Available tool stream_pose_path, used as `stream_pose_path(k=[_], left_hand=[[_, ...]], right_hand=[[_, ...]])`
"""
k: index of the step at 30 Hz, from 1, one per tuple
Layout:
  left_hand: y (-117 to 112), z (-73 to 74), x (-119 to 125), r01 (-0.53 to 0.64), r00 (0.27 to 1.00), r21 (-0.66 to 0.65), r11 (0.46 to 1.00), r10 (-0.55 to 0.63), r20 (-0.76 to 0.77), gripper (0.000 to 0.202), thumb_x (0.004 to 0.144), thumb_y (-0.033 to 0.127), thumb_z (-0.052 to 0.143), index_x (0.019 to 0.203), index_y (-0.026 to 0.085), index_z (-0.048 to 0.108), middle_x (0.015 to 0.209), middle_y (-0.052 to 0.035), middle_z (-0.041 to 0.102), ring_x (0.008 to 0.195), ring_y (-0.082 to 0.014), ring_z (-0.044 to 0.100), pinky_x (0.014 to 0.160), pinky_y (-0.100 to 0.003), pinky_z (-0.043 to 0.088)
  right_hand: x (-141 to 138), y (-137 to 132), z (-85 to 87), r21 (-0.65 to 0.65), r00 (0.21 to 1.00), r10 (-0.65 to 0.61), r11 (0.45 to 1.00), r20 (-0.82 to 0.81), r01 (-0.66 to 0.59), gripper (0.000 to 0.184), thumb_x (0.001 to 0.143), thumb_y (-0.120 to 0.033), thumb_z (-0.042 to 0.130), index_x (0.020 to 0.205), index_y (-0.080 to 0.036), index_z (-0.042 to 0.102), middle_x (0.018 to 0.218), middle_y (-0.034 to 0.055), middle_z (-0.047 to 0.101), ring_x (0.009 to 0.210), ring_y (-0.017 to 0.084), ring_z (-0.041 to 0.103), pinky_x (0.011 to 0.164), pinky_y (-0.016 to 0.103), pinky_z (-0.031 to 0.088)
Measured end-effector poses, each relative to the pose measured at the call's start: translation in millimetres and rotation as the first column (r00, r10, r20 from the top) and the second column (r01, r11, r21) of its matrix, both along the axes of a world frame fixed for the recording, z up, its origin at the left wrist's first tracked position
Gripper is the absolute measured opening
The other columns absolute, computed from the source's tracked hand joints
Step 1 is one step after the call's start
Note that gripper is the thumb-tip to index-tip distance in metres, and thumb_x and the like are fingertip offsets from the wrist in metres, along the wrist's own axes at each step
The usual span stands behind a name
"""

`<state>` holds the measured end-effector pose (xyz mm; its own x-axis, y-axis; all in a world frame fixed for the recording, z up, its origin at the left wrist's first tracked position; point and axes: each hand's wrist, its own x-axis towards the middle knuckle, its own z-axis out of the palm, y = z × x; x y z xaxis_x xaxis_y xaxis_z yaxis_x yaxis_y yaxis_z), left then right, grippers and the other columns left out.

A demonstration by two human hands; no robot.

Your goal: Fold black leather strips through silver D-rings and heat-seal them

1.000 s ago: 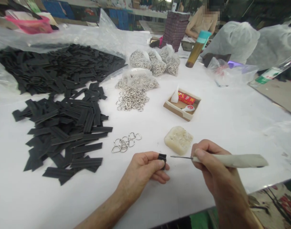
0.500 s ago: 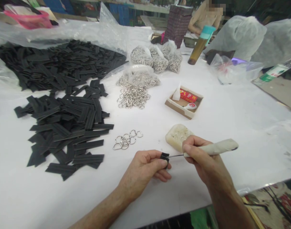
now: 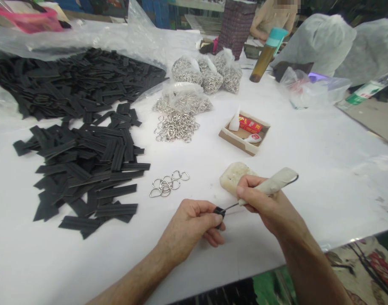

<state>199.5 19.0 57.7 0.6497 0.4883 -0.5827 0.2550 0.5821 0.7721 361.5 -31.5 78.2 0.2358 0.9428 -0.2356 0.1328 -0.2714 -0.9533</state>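
Observation:
Between thumb and fingers, my left hand (image 3: 194, 224) pinches a short black strap piece (image 3: 220, 211), which looks folded over. Whether a ring sits inside its fold I cannot tell. My right hand (image 3: 267, 205) is closed around the pale wrapped handle of an awl-like tool (image 3: 278, 181), and its thin metal tip touches the strap piece. Just behind my right hand lies a yellowish wax-like block (image 3: 234, 176). To the left of my left hand are several loose metal D-rings (image 3: 165, 184), and beyond them a pile of black strips (image 3: 95, 165).
A heap of D-rings (image 3: 176, 127) lies before several clear bags of rings (image 3: 209, 76). A small cardboard tray (image 3: 238, 146) holds a red packet. Farther back are a larger strip pile (image 3: 70, 84), a teal-lidded bottle (image 3: 267, 55) and a seated person (image 3: 273, 21).
My right hand has shifted slightly left and tilted the tool's handle more steeply. The tip now meets the strap piece from above at an angle. My left hand has barely moved.

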Motion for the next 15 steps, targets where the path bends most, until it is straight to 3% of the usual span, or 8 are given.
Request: stream_pose_path(k=[3, 5, 11, 15], left_hand=[[0.5, 1.5, -0.1, 0.002, 1.000, -0.004, 1.000, -0.002, -0.021, 0.016, 0.069, 0.023, 0.057, 0.062, 0.011, 0.065, 0.046, -0.0047, 0.063, 0.044, -0.0128, 0.058, 0.049, -0.022, 0.048], [1.1, 1.8, -0.5, -0.006, 1.000, -0.009, 1.000, 0.006, -0.022, 0.016, 0.068, 0.024, 0.058, 0.061, 0.011, 0.065, 0.045, -0.0050, 0.063, 0.042, -0.0123, 0.057, 0.048, -0.021, 0.047], [1.7, -3.9, -3.1, -0.030, 0.999, -0.069, 0.997, 0.031, 0.022, 0.018, 0.067, 0.026, 0.061, 0.060, 0.010, 0.065, 0.044, -0.0056, 0.063, 0.040, -0.0118, 0.057, 0.044, -0.019, 0.047], [1.7, -8.1, -4.0, -0.094, 0.992, -0.097, 0.991, 0.101, 0.072, 0.017, 0.068, 0.023, 0.062, 0.059, 0.009, 0.064, 0.045, -0.0047, 0.062, 0.039, -0.0122, 0.058, 0.042, -0.019, 0.047]], right_hand=[[-6.6, -8.0, 18.1, -0.037, 0.984, -0.073, 0.996, 0.162, 0.080, 0.029, 0.077, -0.032, 0.055, 0.053, -0.019, 0.042, 0.049, -0.0056, 0.031, 0.047, 0.009, 0.027, 0.044, 0.024, 0.019], [-7.4, -15.1, 25.8, -0.039, 0.972, -0.153, 0.986, 0.180, 0.162, 0.027, 0.076, -0.034, 0.057, 0.056, -0.019, 0.046, 0.047, -0.0054, 0.031, 0.045, 0.009, 0.027, 0.041, 0.024, 0.018], [-0.6, -31.1, 25.7, 0.062, 0.957, -0.253, 0.967, 0.141, 0.246, 0.027, 0.077, -0.039, 0.061, 0.060, -0.020, 0.051, 0.047, -0.0041, 0.037, 0.044, 0.010, 0.030, 0.037, 0.022, 0.020], [-12.2, -35.8, 27.6, 0.124, 0.915, -0.362, 0.931, 0.177, 0.344, 0.026, 0.074, -0.039, 0.062, 0.060, -0.019, 0.052, 0.046, -0.0042, 0.037, 0.041, 0.009, 0.029, 0.035, 0.021, 0.018]])
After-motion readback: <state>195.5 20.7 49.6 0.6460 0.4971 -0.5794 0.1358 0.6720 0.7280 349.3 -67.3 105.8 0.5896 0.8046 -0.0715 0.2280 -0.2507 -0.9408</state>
